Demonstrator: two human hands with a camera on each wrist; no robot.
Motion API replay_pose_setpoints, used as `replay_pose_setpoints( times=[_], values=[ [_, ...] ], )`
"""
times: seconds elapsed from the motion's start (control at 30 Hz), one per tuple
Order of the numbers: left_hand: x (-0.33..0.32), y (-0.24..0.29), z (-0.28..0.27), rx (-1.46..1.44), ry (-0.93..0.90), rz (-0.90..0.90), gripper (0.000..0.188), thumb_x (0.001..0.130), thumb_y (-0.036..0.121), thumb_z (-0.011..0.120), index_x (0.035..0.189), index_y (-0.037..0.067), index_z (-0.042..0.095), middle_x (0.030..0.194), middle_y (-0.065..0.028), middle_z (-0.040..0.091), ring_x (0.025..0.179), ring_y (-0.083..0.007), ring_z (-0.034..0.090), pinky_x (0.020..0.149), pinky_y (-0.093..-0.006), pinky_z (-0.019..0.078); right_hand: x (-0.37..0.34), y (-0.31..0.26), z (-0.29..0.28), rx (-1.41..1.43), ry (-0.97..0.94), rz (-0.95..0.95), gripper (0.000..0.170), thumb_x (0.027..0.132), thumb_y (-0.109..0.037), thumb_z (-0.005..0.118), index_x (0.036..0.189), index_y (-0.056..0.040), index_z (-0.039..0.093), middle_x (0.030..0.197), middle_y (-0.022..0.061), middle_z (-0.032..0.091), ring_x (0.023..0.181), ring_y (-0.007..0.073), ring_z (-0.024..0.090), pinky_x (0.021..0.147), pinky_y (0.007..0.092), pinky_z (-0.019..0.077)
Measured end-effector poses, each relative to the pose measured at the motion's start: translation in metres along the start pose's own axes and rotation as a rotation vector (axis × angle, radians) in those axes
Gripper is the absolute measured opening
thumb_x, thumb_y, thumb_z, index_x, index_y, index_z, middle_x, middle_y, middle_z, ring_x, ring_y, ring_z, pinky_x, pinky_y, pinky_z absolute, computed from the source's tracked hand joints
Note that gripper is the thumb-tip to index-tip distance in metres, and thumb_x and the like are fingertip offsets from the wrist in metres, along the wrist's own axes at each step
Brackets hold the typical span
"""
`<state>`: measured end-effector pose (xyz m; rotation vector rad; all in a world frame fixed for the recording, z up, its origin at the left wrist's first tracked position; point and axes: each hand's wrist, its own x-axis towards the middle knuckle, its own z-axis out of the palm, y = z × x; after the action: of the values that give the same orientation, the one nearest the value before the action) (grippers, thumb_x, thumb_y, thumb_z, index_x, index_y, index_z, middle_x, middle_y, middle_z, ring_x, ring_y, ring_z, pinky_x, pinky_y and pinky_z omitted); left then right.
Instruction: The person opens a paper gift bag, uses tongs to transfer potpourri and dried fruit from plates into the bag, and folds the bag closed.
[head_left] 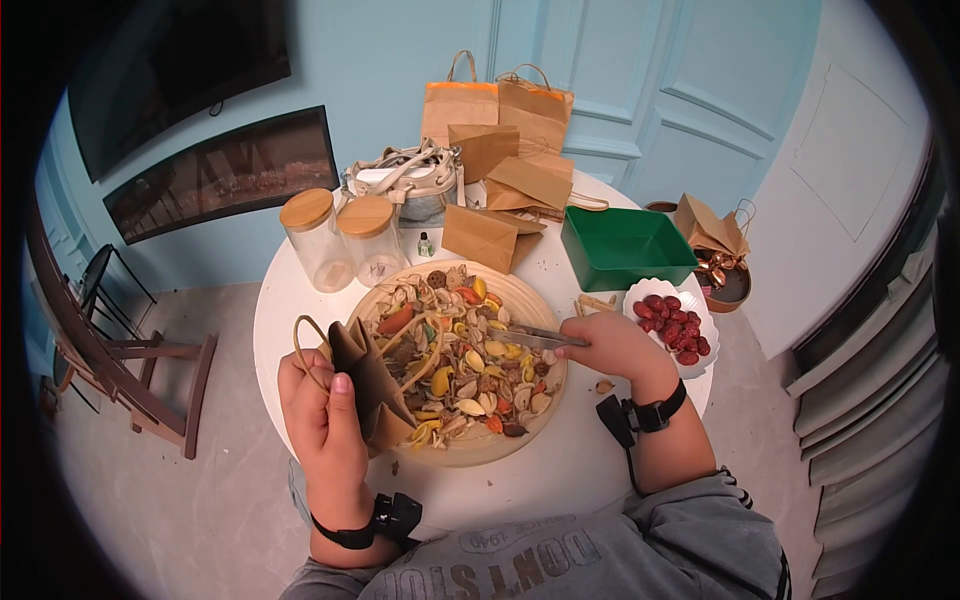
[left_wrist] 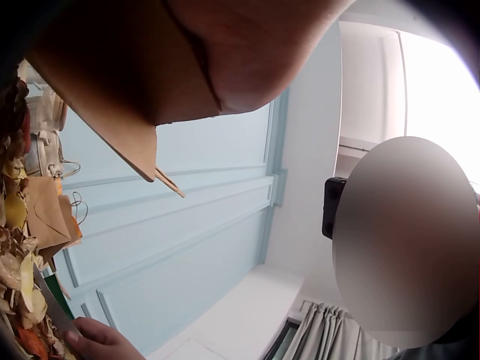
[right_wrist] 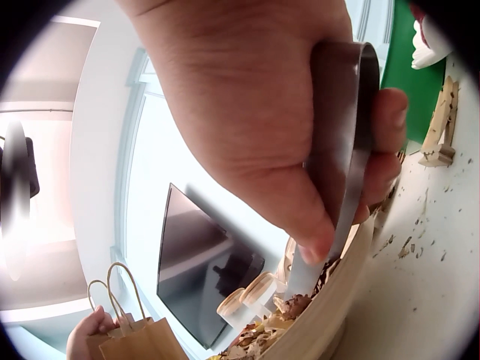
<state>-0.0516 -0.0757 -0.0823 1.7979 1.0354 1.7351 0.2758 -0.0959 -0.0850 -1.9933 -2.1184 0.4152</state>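
Observation:
My left hand [head_left: 328,420] grips a small brown paper bag [head_left: 372,385] with twisted handles, tilted at the left rim of a round wooden tray [head_left: 552,400]. Dried petals, pods and slices [head_left: 480,385], yellow, orange and beige, fill the tray. From the right, my right hand [head_left: 615,345] holds metal tongs [head_left: 535,338], their tips in among the dried pieces. In the right wrist view, the thumb and fingers pinch the tongs [right_wrist: 341,112] from both sides. Up close in the left wrist view, the bag [left_wrist: 112,90] hides the fingers.
Two lidded jars [head_left: 368,245], a tiny green bottle [head_left: 425,245] and a handbag [head_left: 420,195] stand behind the tray. Several paper bags [head_left: 480,235] are at the back. To the right are a green box [head_left: 625,245] and a white dish [head_left: 712,345] of red dates [head_left: 675,330].

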Motion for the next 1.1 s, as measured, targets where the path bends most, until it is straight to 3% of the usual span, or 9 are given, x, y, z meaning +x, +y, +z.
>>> replay_pose_setpoints(
  times=[0.17,0.27,0.57,0.67,0.73,0.8,0.83,0.87,1.1],
  values=[
    [0.000,0.001,0.000,0.007,0.011,0.015,0.011,0.089,0.002,0.052,0.080,-0.002,0.048,0.091,-0.0086,0.046,0.083,-0.0194,0.043,0.077,-0.0271,0.0364,-0.001,0.000,-0.001,-0.005,0.038,-0.030,0.031,0.087,-0.036,0.061,0.085,-0.0049,0.059,0.076,0.0168,0.060,0.076,0.0358,0.060,0.066,0.0431,0.0455],
    [0.000,-0.001,-0.005,0.064,-0.044,0.064,0.009,0.092,0.003,0.049,0.085,-0.001,0.051,0.100,-0.0064,0.047,0.089,-0.0154,0.044,0.081,-0.0235,0.0354,-0.007,-0.008,-0.009,-0.012,0.087,-0.058,0.030,0.087,-0.034,0.062,0.083,-0.0048,0.058,0.073,0.0168,0.058,0.073,0.0358,0.058,0.064,0.0430,0.0448],
    [0.001,-0.002,-0.004,0.115,-0.024,0.078,0.004,0.089,0.001,0.051,0.086,-0.001,0.053,0.091,-0.0063,0.047,0.083,-0.0170,0.045,0.075,-0.0254,0.0376,-0.019,-0.068,-0.074,-0.028,0.323,-0.285,0.024,0.081,-0.023,0.069,0.075,-0.0036,0.056,0.063,0.0149,0.052,0.061,0.0347,0.053,0.054,0.0406,0.0409],
    [0.002,0.000,-0.007,0.120,-0.022,0.090,0.006,0.089,0.001,0.051,0.084,-0.001,0.052,0.091,-0.0063,0.046,0.082,-0.0169,0.045,0.074,-0.0252,0.0376,-0.016,-0.098,-0.095,-0.086,0.325,-0.413,0.023,0.077,-0.021,0.072,0.072,-0.0044,0.056,0.060,0.0105,0.049,0.056,0.0301,0.049,0.051,0.0367,0.0369],
    [0.002,0.003,-0.006,0.065,0.005,-0.013,0.009,0.083,0.003,0.059,0.077,-0.001,0.054,0.091,-0.0101,0.052,0.086,-0.0254,0.047,0.079,-0.0332,0.0380,-0.012,-0.126,-0.092,-0.054,0.307,-0.464,0.027,0.078,-0.024,0.072,0.072,-0.0054,0.054,0.060,0.0105,0.050,0.056,0.0308,0.050,0.051,0.0386,0.0373],
    [0.002,0.002,-0.007,0.065,0.010,-0.010,0.009,0.084,0.004,0.059,0.077,-0.001,0.054,0.091,-0.0106,0.052,0.086,-0.0258,0.047,0.079,-0.0334,0.0380,-0.008,-0.147,-0.083,-0.224,0.222,-0.572,0.028,0.079,-0.028,0.070,0.075,-0.0062,0.052,0.060,0.0109,0.051,0.058,0.0321,0.053,0.052,0.0413,0.0381],
    [0.001,0.000,-0.008,0.091,0.005,0.023,0.008,0.086,0.002,0.055,0.079,-0.001,0.053,0.091,-0.0086,0.049,0.083,-0.0213,0.045,0.076,-0.0293,0.0375,-0.005,-0.153,-0.079,-0.237,0.203,-0.598,0.029,0.079,-0.031,0.069,0.079,-0.0076,0.052,0.060,0.0107,0.052,0.060,0.0334,0.054,0.054,0.0432,0.0390],
    [0.001,-0.001,-0.008,0.116,-0.002,0.056,0.008,0.089,0.001,0.051,0.082,-0.002,0.051,0.090,-0.0067,0.046,0.081,-0.0169,0.044,0.073,-0.0252,0.0371,-0.004,-0.157,-0.078,-0.237,0.204,-0.599,0.029,0.079,-0.031,0.069,0.079,-0.0076,0.052,0.060,0.0107,0.052,0.060,0.0334,0.054,0.054,0.0432,0.0390],
    [0.003,-0.002,-0.012,0.129,0.017,0.104,0.006,0.089,0.001,0.052,0.084,-0.003,0.053,0.090,-0.0074,0.047,0.081,-0.0177,0.045,0.072,-0.0264,0.0379,-0.017,-0.149,-0.084,-0.198,0.315,-0.407,0.033,0.076,-0.032,0.073,0.077,-0.0065,0.053,0.064,0.0092,0.054,0.060,0.0316,0.054,0.053,0.0403,0.0391]
  ],
)
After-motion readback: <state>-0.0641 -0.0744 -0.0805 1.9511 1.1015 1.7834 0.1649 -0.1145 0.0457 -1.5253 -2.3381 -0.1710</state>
